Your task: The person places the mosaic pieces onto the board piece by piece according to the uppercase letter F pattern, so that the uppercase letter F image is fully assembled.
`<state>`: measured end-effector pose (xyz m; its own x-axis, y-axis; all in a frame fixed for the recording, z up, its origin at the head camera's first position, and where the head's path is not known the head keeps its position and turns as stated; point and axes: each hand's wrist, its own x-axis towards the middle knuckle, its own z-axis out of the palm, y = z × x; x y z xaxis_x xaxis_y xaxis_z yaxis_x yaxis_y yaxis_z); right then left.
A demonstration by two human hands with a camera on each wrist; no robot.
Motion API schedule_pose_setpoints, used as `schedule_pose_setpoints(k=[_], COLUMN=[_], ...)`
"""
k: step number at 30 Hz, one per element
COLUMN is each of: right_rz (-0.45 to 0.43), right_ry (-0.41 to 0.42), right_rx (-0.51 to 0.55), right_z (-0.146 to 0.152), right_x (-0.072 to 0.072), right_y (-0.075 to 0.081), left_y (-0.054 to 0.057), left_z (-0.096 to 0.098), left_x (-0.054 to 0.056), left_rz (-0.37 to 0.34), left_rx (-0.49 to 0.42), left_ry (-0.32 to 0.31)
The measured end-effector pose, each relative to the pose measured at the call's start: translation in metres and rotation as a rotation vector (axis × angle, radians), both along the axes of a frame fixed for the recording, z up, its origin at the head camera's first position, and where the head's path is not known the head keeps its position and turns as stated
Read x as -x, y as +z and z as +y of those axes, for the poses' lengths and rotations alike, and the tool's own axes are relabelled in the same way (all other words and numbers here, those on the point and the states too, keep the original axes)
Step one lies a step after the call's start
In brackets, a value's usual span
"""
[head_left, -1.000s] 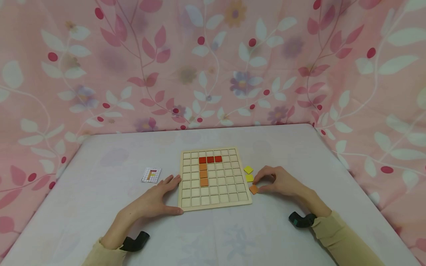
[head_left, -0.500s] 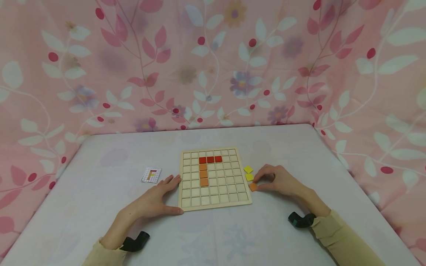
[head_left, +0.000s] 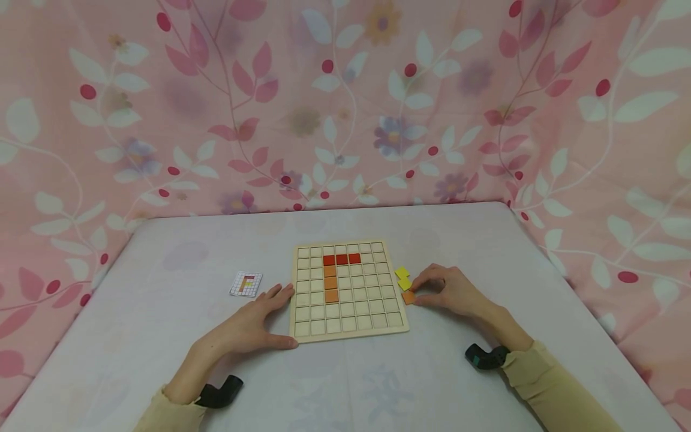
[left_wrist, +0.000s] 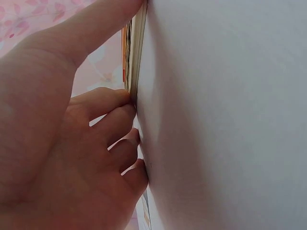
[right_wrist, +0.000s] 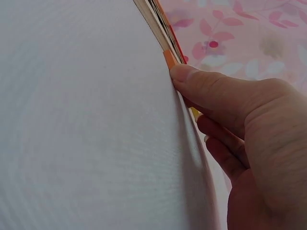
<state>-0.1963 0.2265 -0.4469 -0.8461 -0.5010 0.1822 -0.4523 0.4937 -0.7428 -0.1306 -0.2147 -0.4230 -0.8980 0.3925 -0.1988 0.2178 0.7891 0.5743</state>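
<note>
A square wooden grid board [head_left: 372, 307] lies flat on the table. In it sit a row of red tiles [head_left: 342, 259] and a column of orange tiles [head_left: 331, 283] running down from the row's left end. My left hand [head_left: 243, 327] rests at the board's left side, fingers extended against the edge and thumb at the near left corner. Just off the right edge, my right hand [head_left: 450, 292] pinches a loose orange tile [head_left: 408, 297] between thumb and index finger; the right wrist view shows the thumb on that orange tile [right_wrist: 169, 59]. Two yellow tiles [head_left: 403, 278] lie right behind it, close together.
A small printed card [head_left: 246, 284] with a coloured grid pattern lies left of the board, beyond the left hand. The white-covered table [head_left: 345, 384] ends at the back against a pink floral curtain [head_left: 302, 120].
My right hand has slid the loose orange tile away from me along the board's right edge, up to the yellow tiles, which have shifted slightly the same way. The left hand stays put.
</note>
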Motion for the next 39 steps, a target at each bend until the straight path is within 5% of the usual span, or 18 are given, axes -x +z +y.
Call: schedule_pose_setpoints(k=[16,24,39], right_rz=[0.054,0.045,0.006], right_ry=[0.007,-0.060,-0.060], right_rx=[-0.004,-0.064,-0.006], right_z=[0.001,-0.001,-0.045], right_x=[0.000,-0.001,-0.002], right_y=[0.000,0.010,0.015], left_y=[0.001,0.002,0.003], left_z=[0.000,0.001,0.000], left_x=[0.001,0.002,0.001], left_rz=[-0.001,0.012,0.008], left_rx=[-0.001,-0.004,-0.003], left_ry=[-0.010,-0.019,-0.013])
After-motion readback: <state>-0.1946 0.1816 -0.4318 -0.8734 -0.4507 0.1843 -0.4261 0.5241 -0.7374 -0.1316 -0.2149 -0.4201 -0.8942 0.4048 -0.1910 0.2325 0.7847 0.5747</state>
